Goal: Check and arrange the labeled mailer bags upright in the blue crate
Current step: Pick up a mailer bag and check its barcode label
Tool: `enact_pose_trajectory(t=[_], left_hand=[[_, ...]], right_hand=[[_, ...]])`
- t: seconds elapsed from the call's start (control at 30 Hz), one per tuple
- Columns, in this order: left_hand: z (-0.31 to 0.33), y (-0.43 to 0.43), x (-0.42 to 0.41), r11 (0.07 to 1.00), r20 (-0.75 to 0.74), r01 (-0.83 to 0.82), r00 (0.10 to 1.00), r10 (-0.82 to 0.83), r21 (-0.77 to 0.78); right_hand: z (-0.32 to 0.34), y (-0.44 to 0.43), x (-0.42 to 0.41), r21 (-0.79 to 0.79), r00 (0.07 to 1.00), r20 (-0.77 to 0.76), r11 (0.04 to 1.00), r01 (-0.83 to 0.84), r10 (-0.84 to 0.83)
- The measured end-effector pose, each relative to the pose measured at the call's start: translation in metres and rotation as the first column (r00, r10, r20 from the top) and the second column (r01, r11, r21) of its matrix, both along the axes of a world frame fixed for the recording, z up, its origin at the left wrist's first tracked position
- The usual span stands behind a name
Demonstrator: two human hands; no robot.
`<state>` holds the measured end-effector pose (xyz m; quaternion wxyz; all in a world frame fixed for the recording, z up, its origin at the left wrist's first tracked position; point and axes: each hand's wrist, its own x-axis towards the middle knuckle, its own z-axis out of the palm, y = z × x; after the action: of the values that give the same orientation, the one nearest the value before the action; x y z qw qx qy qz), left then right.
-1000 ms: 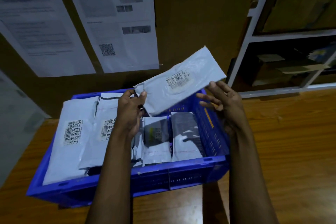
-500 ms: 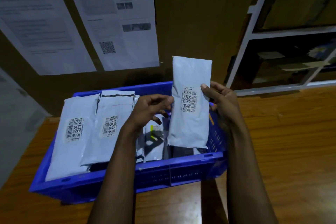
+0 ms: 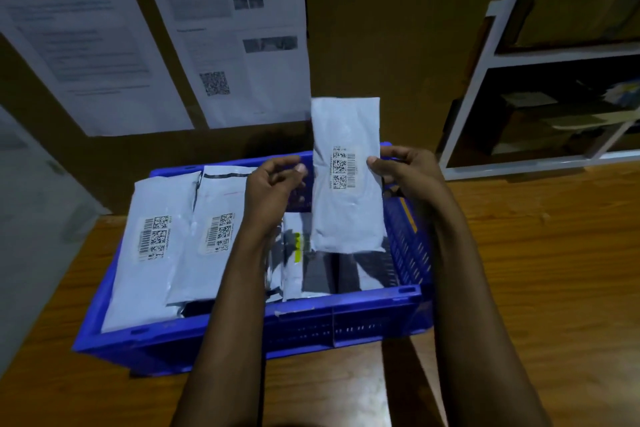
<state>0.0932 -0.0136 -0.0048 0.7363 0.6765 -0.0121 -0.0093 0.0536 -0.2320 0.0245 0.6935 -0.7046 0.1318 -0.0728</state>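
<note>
A blue crate [image 3: 346, 308] stands on the wooden bench [image 3: 536, 270] toward its back-left corner, close to the wall. Over the crate's right end a pale mailer bag [image 3: 346, 218] is held upright, its barcode label [image 3: 343, 166] facing the camera and its top edge above the crate's far rim. Its lower end hangs in front of the darker, shiny bags [image 3: 311, 274] in the crate's middle, and I cannot tell whether it rests on them. The right hand [image 3: 408, 173] grips the bag's right edge at label height, with the thumb pressed on the front and the fingers curled behind. The left hand [image 3: 273, 187] is just beside the bag's left edge with its fingers curled in toward the thumb, holding nothing I can see; a sliver of blue rim shows between fingertips and bag. In the crate's left end two more pale bags lean back side by side, labels showing: the outer bag [image 3: 149, 253] against the left wall and the inner bag [image 3: 207, 253] partly over it. One dark bag carries a yellow-green strip [image 3: 297, 246]. Printed sheets [image 3: 235, 28] hang on the wall behind, and a white shelf unit [image 3: 485, 80] stands at the bench's back-right.
</note>
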Motion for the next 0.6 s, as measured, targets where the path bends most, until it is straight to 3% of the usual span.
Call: enact_pose_trajectory(t=[0.1, 0.2, 0.3, 0.4, 0.5, 0.6], left_hand=[[0.003, 0.014, 0.005, 0.998, 0.053, -0.057, 0.997, 0.056, 0.007], [0.009, 0.024, 0.010, 0.995, 0.121, -0.097, 0.988, 0.092, 0.037], [0.010, 0.025, 0.014, 0.984, 0.129, 0.008, 0.991, -0.032, 0.178], [0.010, 0.017, 0.019, 0.898, 0.092, 0.179, 0.968, -0.234, 0.403], [0.012, 0.009, 0.026, 0.849, 0.078, 0.229, 0.950, -0.301, 0.476], [0.006, 0.003, 0.032, 0.829, 0.080, 0.210, 0.953, -0.291, 0.519]], right_hand=[[-0.001, 0.005, 0.025, -0.216, 0.987, -0.143, 0.970, -0.110, 0.080], [-0.020, 0.025, 0.043, -0.360, 0.910, -0.342, 0.861, -0.358, 0.235], [-0.044, 0.050, 0.055, -0.264, 0.757, -0.549, 0.786, -0.559, 0.354], [-0.066, 0.059, 0.058, -0.162, 0.669, -0.644, 0.789, -0.593, 0.371], [-0.080, 0.059, 0.053, -0.133, 0.636, -0.685, 0.797, -0.589, 0.355], [-0.088, 0.055, 0.049, -0.271, 0.650, -0.716, 0.757, -0.594, 0.254]])
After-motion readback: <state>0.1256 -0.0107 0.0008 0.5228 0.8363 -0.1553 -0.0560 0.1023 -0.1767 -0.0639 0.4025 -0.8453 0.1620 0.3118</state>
